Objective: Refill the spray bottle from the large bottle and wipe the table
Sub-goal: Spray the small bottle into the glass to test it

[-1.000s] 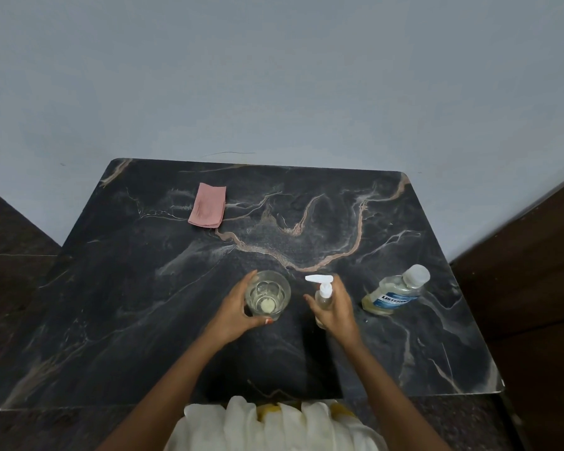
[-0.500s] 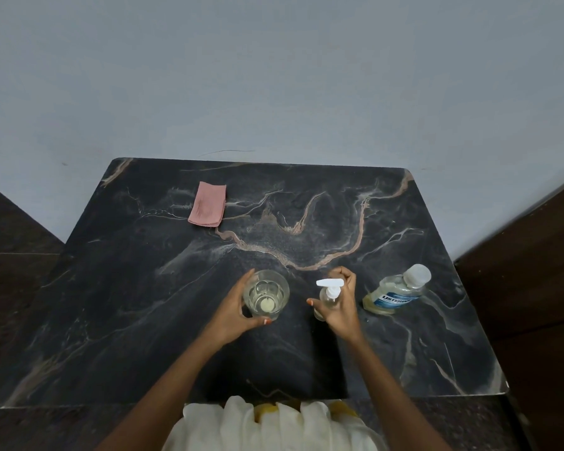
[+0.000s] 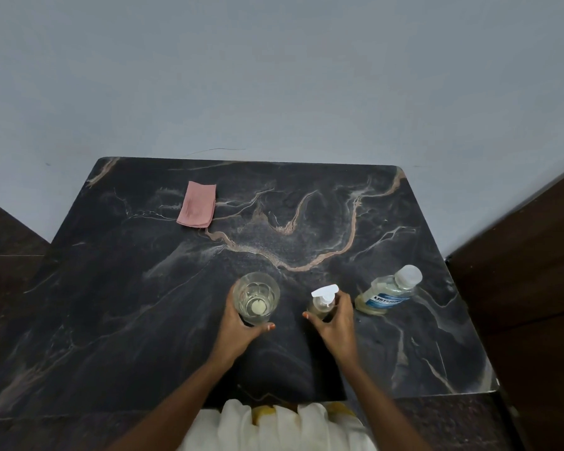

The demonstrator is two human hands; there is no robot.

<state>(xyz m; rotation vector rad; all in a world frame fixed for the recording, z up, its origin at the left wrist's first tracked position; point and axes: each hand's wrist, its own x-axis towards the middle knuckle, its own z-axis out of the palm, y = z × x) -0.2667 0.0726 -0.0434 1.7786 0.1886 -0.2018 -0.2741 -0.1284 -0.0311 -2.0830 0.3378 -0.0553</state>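
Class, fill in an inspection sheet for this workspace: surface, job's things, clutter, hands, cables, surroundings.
Surface: dark veined marble table.
Job's things: spray bottle upright, white head on; Listerine bottle capped, to its right; pink cloth folded, far left.
Clutter: glass, apparently a little liquid inside.
Hands: left hand grips the glass; right hand grips the spray bottle.
Cables: nothing seen.
Surroundings: grey wall behind; dark wood panel at right.

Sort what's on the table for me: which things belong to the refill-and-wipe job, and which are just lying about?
Job: spray bottle, held by the right hand; large bottle; pink cloth; table.
Lying about: glass, though the left hand holds it.
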